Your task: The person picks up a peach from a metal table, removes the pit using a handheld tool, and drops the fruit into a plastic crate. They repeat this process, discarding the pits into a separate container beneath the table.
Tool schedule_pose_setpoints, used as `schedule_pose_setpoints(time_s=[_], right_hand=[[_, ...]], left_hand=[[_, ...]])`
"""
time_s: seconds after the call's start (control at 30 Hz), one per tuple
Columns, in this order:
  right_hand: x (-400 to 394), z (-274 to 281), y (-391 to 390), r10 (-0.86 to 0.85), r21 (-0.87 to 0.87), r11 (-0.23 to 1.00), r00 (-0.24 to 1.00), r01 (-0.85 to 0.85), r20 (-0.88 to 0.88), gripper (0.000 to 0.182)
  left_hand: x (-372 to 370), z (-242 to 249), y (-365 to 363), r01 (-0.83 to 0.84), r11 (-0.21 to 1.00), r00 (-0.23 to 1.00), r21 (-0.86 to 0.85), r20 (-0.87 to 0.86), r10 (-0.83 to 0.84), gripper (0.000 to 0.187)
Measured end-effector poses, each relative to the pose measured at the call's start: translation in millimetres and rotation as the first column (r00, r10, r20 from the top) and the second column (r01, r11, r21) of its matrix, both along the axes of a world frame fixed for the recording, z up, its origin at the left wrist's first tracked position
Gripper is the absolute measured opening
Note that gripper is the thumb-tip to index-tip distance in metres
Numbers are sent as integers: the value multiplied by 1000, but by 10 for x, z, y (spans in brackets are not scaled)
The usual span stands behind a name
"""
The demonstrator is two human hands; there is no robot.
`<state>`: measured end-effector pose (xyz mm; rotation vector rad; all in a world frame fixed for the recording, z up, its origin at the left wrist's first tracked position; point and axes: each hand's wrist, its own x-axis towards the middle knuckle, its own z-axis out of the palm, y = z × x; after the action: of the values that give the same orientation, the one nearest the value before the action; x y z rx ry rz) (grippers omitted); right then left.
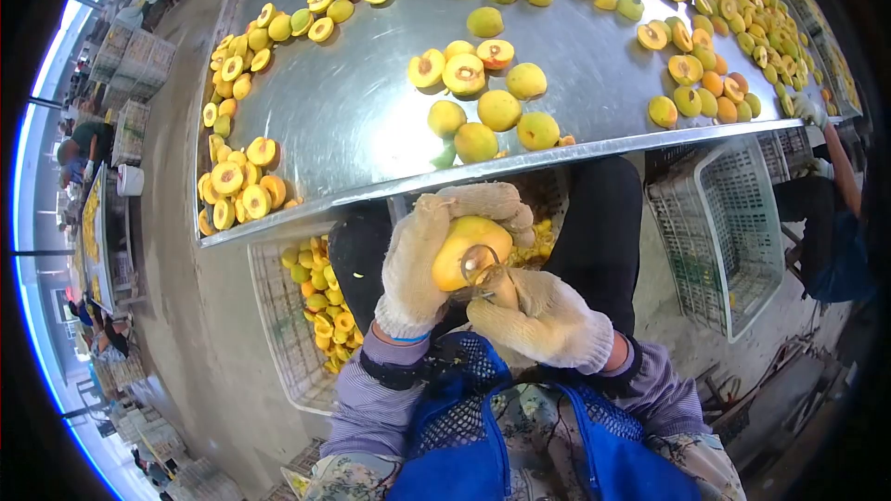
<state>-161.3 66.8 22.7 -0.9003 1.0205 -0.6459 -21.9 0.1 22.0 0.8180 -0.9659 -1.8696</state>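
My left hand point(413, 264), in a pale knitted glove, is wrapped round a yellow peach half point(471, 241) above my lap. My right hand point(548, 320), gloved the same way, is closed round the handle of a pitting knife point(481, 264). Its curved metal loop lies against the cut face, around the pale spot at the middle. Most of the handle is hidden by the fingers. Just beyond my hands, on the metal table point(325, 130), is a group of whole-looking peaches point(499, 110) and cut halves point(463, 74) with brown centres.
A crate point(278, 334) holding peach pieces point(325, 301) stands left of my legs. To the right is a white plastic crate point(733, 232). Peach halves point(243, 181) line the table's left edge, and a large heap point(733, 9) covers its right. A co-worker's gloved hand point(810, 111) is at the right corner.
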Motion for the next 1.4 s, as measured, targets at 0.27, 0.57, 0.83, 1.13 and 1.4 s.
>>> schedule_pose_setpoints(time_s=[0.27, 0.57, 0.83, 1.13, 1.4], right_hand=[[29, -68, 27, -60, -112, 992, 997, 55, -47, 32], [-94, 15, -60, 9, 153, 986, 938, -66, 346, 27], [-181, 50, -35, 28, 262, 953, 903, -154, 429, 30], [-184, -119, 141, -131, 435, 854, 691, -286, 711, 23], [-167, -107, 88, -125, 364, 843, 514, -397, 848, 19]], left_hand=[[41, -30, -87, 104, 956, 978, -273, 204, -48, 62], [-94, 184, -115, 300, 880, 878, -368, 468, -104, 43], [-42, 98, 37, 92, 901, 935, -423, 349, 69, 23], [-34, 65, -94, 208, 474, 919, -855, 338, 205, 23], [-49, 198, 143, 80, 976, 991, -203, 123, -56, 32]])
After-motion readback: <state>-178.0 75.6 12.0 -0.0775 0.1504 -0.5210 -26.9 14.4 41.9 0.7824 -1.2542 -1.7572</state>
